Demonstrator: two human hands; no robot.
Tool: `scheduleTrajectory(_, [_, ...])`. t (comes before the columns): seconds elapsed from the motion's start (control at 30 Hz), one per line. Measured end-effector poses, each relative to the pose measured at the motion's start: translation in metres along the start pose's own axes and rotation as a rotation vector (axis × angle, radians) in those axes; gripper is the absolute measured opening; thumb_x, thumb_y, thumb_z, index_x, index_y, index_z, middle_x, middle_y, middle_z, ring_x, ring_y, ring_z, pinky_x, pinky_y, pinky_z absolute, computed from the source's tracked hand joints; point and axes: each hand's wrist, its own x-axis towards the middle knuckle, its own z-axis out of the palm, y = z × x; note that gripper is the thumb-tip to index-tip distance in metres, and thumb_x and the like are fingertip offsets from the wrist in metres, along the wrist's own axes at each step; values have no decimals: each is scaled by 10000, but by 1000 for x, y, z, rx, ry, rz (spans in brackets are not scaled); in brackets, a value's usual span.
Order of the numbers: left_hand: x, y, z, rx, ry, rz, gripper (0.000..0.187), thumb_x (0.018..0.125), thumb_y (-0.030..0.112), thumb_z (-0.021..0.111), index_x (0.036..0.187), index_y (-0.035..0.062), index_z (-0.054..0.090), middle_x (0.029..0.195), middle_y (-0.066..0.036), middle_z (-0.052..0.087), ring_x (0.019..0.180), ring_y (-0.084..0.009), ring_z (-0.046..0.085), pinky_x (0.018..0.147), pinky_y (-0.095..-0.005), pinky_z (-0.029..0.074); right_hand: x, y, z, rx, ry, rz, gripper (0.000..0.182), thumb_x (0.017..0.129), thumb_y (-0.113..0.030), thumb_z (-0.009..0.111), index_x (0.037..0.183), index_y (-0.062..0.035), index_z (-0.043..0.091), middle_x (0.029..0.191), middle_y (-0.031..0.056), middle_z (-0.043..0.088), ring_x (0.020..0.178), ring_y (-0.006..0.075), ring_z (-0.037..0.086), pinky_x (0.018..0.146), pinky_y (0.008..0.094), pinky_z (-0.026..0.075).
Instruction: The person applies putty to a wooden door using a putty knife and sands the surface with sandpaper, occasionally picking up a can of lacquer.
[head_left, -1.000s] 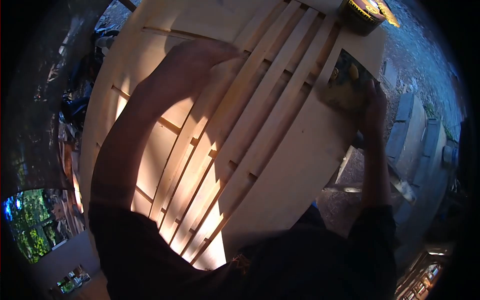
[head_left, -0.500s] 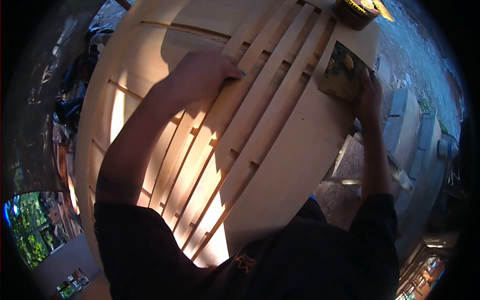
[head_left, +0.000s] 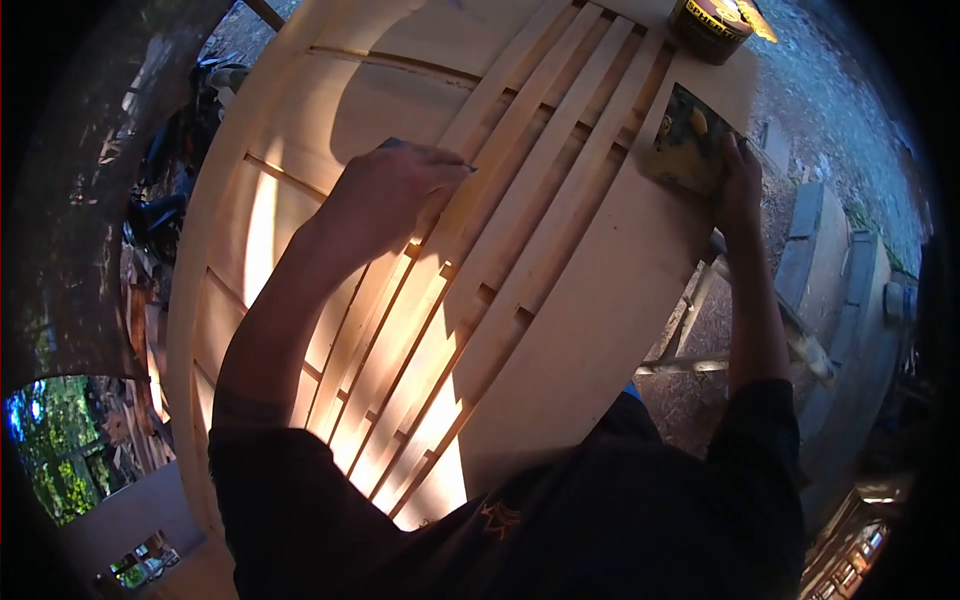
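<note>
A large pale wooden panel (head_left: 560, 345) with long slats and narrow grooves lies in front of me. Over its slats, my left hand (head_left: 385, 205) is closed on a thin grey scraper, mostly hidden by the fingers; only small dark edges show. At the right edge of the panel, my right hand (head_left: 738, 190) grips a flat, dark, stained board (head_left: 685, 145) by its side. Dabs of yellowish paste (head_left: 697, 122) sit on that board.
An open round tin (head_left: 712, 30) with yellow lettering stands on the panel's far right corner. Wooden poles (head_left: 690, 366) show below the panel's right side. Grey blocks (head_left: 805, 225) lie on the ground at right. Scrap wood (head_left: 125, 415) is piled at left.
My left hand has moved a little down and left along the slats, its fingers now straighter. My right hand and the board stay nearly in place. The view has shifted slightly.
</note>
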Motion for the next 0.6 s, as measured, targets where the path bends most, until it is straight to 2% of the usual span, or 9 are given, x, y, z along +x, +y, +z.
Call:
scheduleTrajectory(0.1, [1,-6,20,-66,-13,-38,466,701,-124,541,1091,107,649,1128,-43,630,1039,-228,580,910,-325,491,-7,-10,7,-53,0,-34,364,955,-240,482,1169,53,512,1068,114,604,931,171,606,840,303,496])
scheduleTrajectory(0.2, [-51,4,31,56,-5,72,440,730,-61,564,1111,146,639,1134,-42,627,1063,-228,563,907,-342,473,-5,-5,5,-20,10,-32,351,953,-229,494,1164,50,515,1061,107,608,925,167,611,831,296,504])
scheduleTrajectory(0.27, [-81,15,16,66,-100,65,472,721,-93,534,1107,153,647,1104,-45,642,1076,-218,564,910,-320,475,-4,-3,3,24,7,-27,355,952,-228,495,1168,52,514,1059,107,609,926,168,610,830,295,503])
scheduleTrajectory(0.37, [-76,24,-25,-183,-431,-162,496,705,-131,484,1100,117,652,1098,-69,646,1076,-239,577,916,-337,478,-4,-2,2,57,-5,-17,359,952,-229,495,1169,57,512,1057,108,609,924,169,611,828,294,504])
scheduleTrajectory(0.4, [-68,24,-31,-295,-301,-217,535,681,-163,420,1103,76,647,1113,-125,634,1051,-262,600,911,-334,478,-2,0,-1,60,-11,-9,359,952,-228,495,1169,58,512,1059,109,608,924,170,611,828,295,504])
scheduleTrajectory(0.47, [-51,14,-38,-468,-104,-355,542,685,-160,395,1120,57,634,1124,-185,617,1023,-260,621,904,-311,468,2,4,-5,68,-23,-6,368,953,-236,490,1173,59,508,1065,115,606,922,173,612,832,300,504])
scheduleTrajectory(0.5, [-46,1,-29,-600,-41,-385,525,692,-152,405,1138,25,616,1076,-184,637,979,-219,634,861,-280,477,4,6,-6,71,-33,-4,377,954,-243,485,1176,60,504,1069,120,604,921,176,613,837,304,503])
scheduleTrajectory(0.6, [-24,1,-43,-794,-242,-678,495,695,-143,449,1145,-6,603,1012,-141,647,918,-192,634,822,-277,496,2,4,-2,87,-40,-16,387,955,-255,480,1182,58,502,1070,121,602,915,176,614,841,309,502])
